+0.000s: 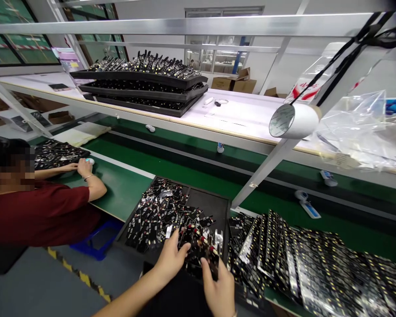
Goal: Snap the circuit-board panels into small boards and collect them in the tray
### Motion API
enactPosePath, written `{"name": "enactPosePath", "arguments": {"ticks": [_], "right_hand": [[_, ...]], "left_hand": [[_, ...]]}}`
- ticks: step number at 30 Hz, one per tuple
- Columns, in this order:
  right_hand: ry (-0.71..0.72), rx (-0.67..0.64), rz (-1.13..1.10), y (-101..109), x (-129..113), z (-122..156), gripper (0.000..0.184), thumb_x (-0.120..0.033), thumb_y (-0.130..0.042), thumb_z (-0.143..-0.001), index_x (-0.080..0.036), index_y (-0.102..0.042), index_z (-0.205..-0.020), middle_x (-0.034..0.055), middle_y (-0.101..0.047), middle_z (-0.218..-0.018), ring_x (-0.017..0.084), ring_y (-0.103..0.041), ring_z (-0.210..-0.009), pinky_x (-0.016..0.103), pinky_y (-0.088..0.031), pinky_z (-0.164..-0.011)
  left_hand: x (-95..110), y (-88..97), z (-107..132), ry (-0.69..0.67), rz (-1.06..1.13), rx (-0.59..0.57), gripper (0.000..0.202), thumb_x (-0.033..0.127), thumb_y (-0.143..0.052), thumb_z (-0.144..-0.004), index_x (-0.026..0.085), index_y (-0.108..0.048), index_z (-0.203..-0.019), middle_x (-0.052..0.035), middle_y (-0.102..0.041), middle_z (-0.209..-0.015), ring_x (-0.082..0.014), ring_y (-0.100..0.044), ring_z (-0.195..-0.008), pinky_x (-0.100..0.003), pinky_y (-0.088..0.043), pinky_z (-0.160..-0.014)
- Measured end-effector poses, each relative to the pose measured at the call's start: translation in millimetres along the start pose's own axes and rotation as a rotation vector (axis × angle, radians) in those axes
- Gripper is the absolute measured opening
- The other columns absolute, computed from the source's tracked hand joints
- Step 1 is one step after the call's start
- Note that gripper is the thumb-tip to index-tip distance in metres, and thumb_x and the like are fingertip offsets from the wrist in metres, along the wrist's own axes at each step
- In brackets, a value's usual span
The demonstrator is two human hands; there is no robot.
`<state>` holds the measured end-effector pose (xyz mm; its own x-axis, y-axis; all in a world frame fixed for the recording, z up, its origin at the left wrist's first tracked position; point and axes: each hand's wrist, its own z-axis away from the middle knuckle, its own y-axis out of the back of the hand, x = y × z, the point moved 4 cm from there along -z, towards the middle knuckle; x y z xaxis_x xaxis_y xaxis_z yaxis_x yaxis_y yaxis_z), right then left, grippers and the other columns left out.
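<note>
Factory workbench with green matting (123,187) runs across the frame; at lower centre, a black tray (214,207) holds a heap of black LED circuit boards (158,215), likely light, stiff and brittle, best taken by their edges. Fingers spread, the left hand (171,259) rests on the heap; the right hand (219,288) curls among the boards, its grip unclear.

Small black PCB strips (161,215) with white and red components lie jumbled in a shallow black tray (222,211), heaped under the left hand (171,259) and against the right hand (219,286). Fingers of both are on the strips. Longer black boards with white LEDs (317,268) lie overlapping, right of the right hand.
</note>
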<state>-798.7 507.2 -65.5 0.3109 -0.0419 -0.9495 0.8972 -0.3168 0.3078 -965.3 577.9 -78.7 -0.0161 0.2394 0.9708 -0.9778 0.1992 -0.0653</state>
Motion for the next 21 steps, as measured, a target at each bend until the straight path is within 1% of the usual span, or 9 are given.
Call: {"name": "enactPosePath", "arguments": {"ticks": [2, 5, 7, 11, 13, 16, 18, 19, 21], "right_hand": [[-0.021, -0.002, -0.008, -0.7, -2.2, -2.8, 0.038, -0.046, -0.064, -0.081, -0.016, -0.07, -0.104, 0.0132, -0.075, -0.101, 0.029, -0.07, -0.095, 0.035, -0.056, -0.084], [-0.101, 0.012, -0.106, -2.4, -0.4, -10.7, 0.044, -0.051, -0.061, -0.082, -0.016, -0.068, -0.106, 0.0122, -0.074, -0.105, 0.028, -0.068, -0.1, 0.037, -0.053, -0.091], [-0.09, -0.016, -0.132, -5.6, 1.3, -15.9, 0.044, -0.053, -0.061, -0.081, -0.016, -0.069, -0.103, 0.0115, -0.074, -0.102, 0.028, -0.069, -0.097, 0.038, -0.054, -0.089], [-0.015, -0.096, 0.029, -13.6, 3.7, -17.7, 0.037, -0.05, -0.057, -0.085, -0.016, -0.069, -0.092, 0.0108, -0.073, -0.081, 0.026, -0.07, -0.072, 0.036, -0.056, -0.069], [0.097, -0.116, 0.136, -18.3, -1.0, -13.7, 0.033, -0.044, -0.051, -0.09, -0.016, -0.069, -0.094, 0.0119, -0.072, -0.083, 0.026, -0.069, -0.077, 0.036, -0.055, -0.073], [0.218, -0.142, 0.203, -24.2, -10.4, -7.8, 0.032, -0.037, -0.042, -0.095, -0.018, -0.067, -0.101, 0.0133, -0.07, -0.095, 0.025, -0.067, -0.091, 0.036, -0.052, -0.083], [0.201, -0.16, 0.194, -24.5, -12.3, -9.5, 0.032, -0.036, -0.041, -0.095, -0.018, -0.064, -0.108, 0.0131, -0.07, -0.103, 0.024, -0.066, -0.099, 0.034, -0.05, -0.088], [0.18, -0.178, 0.201, -23.8, -11.6, -12.3, 0.032, -0.036, -0.041, -0.095, -0.018, -0.062, -0.112, 0.0129, -0.069, -0.107, 0.024, -0.065, -0.102, 0.034, -0.049, -0.09], [0.142, -0.236, 0.249, -22.1, -7.1, -20.2, 0.034, -0.036, -0.038, -0.096, -0.018, -0.058, -0.116, 0.012, -0.07, -0.109, 0.023, -0.064, -0.103, 0.032, -0.048, -0.091]], "left_hand": [[-2.4, 2.2, -2.6, 0.02, 0.072, -0.022, 0.05, 0.027, -0.063, -0.078, 0.021, -0.048, -0.125, -0.0097, -0.065, -0.111, -0.0262, -0.063, -0.096, -0.033, -0.055, -0.07], [-3.7, -1.1, -1.3, 0.147, 0.313, -0.208, 0.057, 0.018, -0.059, -0.072, 0.024, -0.046, -0.127, -0.0063, -0.067, -0.108, -0.0242, -0.063, -0.094, -0.033, -0.053, -0.073], [-2.7, -4.5, 1.3, 0.155, 0.369, -0.284, 0.059, 0.016, -0.063, -0.07, 0.025, -0.048, -0.126, -0.0054, -0.067, -0.11, -0.0231, -0.063, -0.095, -0.033, -0.052, -0.076], [-11.2, -12.1, 1.8, 0.069, 0.233, -0.223, 0.046, 0.022, -0.073, -0.072, 0.021, -0.053, -0.114, -0.0039, -0.068, -0.094, -0.019, -0.063, -0.078, -0.029, -0.05, -0.066], [-18.5, -14.9, -0.5, 0.036, 0.163, -0.156, 0.037, 0.027, -0.069, -0.076, 0.02, -0.054, -0.11, -0.004, -0.067, -0.091, -0.0196, -0.063, -0.076, -0.03, -0.051, -0.064], [-21.6, -12.6, -6.0, -0.043, 0.095, -0.056, 0.026, 0.024, -0.065, -0.078, 0.019, -0.057, -0.102, -0.005, -0.068, -0.092, -0.0218, -0.063, -0.086, -0.032, -0.051, -0.075], [-21.4, -8.2, -9.1, -0.034, 0.111, -0.047, 0.031, 0.013, -0.063, -0.07, 0.018, -0.059, -0.101, -0.003, -0.069, -0.089, -0.0202, -0.062, -0.087, -0.029, -0.048, -0.077], [-22.1, -5.9, -10.2, 0.004, 0.146, -0.067, 0.04, 0.008, -0.061, -0.065, 0.019, -0.059, -0.103, -0.0016, -0.069, -0.087, -0.0188, -0.062, -0.083, -0.027, -0.048, -0.074], [-26.1, -3.8, -10.4, 0.137, 0.278, -0.157, 0.056, 0.006, -0.057, -0.057, 0.021, -0.058, -0.111, -0.0005, -0.069, -0.087, -0.0176, -0.061, -0.077, -0.026, -0.047, -0.068]]}}
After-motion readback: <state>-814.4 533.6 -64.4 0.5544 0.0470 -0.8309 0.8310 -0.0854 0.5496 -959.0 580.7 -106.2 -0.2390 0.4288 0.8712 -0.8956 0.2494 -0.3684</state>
